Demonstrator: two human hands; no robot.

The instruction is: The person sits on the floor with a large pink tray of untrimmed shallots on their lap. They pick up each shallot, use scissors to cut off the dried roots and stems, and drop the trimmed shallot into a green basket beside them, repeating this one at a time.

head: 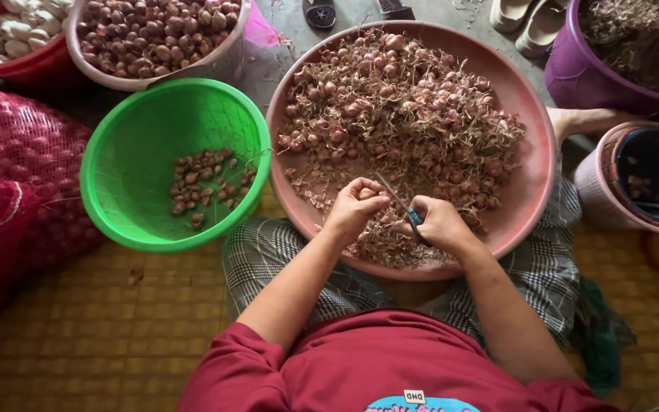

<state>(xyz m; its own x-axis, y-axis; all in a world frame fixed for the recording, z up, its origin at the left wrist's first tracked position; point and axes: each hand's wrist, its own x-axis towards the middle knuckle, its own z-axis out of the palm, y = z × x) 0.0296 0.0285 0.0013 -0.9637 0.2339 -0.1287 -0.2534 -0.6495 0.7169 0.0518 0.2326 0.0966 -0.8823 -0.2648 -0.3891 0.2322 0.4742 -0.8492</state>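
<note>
While left hand (355, 204) grips shallot (366, 194) — right hand (438, 223) holds knife (400, 203).

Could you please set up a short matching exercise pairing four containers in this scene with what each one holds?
Containers:
1. green basket
2. large pink basin
3. purple tub
4. red bowl

Contents:
a. dry roots and skins
b. white peeled bulbs
c. a few trimmed shallots
d. a heap of untrimmed shallots

Pairs: 1-c, 2-d, 3-a, 4-b
</note>
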